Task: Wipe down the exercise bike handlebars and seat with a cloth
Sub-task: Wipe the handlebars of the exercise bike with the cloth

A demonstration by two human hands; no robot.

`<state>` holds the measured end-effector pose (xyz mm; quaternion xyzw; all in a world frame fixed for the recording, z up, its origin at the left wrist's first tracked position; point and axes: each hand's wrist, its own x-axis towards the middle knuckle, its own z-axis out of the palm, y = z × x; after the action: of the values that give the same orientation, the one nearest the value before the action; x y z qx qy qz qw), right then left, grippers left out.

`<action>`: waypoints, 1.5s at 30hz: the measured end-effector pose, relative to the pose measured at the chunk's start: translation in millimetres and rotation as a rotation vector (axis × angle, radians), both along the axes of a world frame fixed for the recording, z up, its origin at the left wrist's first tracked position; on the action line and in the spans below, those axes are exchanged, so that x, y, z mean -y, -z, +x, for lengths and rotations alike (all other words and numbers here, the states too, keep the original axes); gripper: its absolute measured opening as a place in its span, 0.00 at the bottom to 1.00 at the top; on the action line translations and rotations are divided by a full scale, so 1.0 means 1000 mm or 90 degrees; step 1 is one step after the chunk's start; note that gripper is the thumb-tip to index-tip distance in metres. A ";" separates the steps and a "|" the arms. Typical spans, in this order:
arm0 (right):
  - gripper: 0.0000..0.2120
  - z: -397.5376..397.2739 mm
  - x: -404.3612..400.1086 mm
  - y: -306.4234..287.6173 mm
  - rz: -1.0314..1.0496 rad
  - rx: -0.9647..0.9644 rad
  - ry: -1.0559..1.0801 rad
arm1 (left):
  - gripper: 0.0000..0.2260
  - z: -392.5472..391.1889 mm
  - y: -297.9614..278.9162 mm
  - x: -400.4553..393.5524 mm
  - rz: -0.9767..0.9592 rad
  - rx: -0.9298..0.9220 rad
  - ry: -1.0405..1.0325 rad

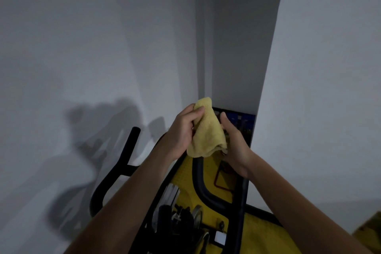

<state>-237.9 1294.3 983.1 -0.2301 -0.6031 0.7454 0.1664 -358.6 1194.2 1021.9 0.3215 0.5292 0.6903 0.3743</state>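
A yellow cloth (206, 130) hangs bunched between my two hands, above the front of the exercise bike. My left hand (183, 130) grips its upper part with curled fingers. My right hand (235, 146) holds the cloth's lower right edge, thumb pointing up. The black handlebars (121, 163) curve up at the left, and an inner black bar (199, 179) runs under the cloth. The bike's yellow body (186, 173) shows below my hands. The seat is out of view.
White walls stand close on the left and right, meeting in a narrow corner behind the bike. A dark blue panel (245, 123) sits behind my right hand. Metal adjustment parts (181, 214) lie between my forearms.
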 end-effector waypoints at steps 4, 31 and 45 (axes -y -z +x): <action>0.27 0.012 0.004 0.011 -0.061 -0.064 -0.086 | 0.11 -0.002 0.001 0.003 -0.033 -0.053 -0.010; 0.16 -0.012 0.020 0.070 0.139 0.077 0.367 | 0.19 0.004 0.061 0.010 -0.157 -0.020 -0.058; 0.22 -0.009 0.014 0.075 -0.232 -0.055 0.188 | 0.11 -0.042 0.061 -0.004 -0.201 -0.489 -0.261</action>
<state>-247.3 1280.3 907.7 -0.3101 -0.4108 0.8185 0.2552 -400.8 1198.1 961.4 0.3816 0.7809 0.4919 0.0514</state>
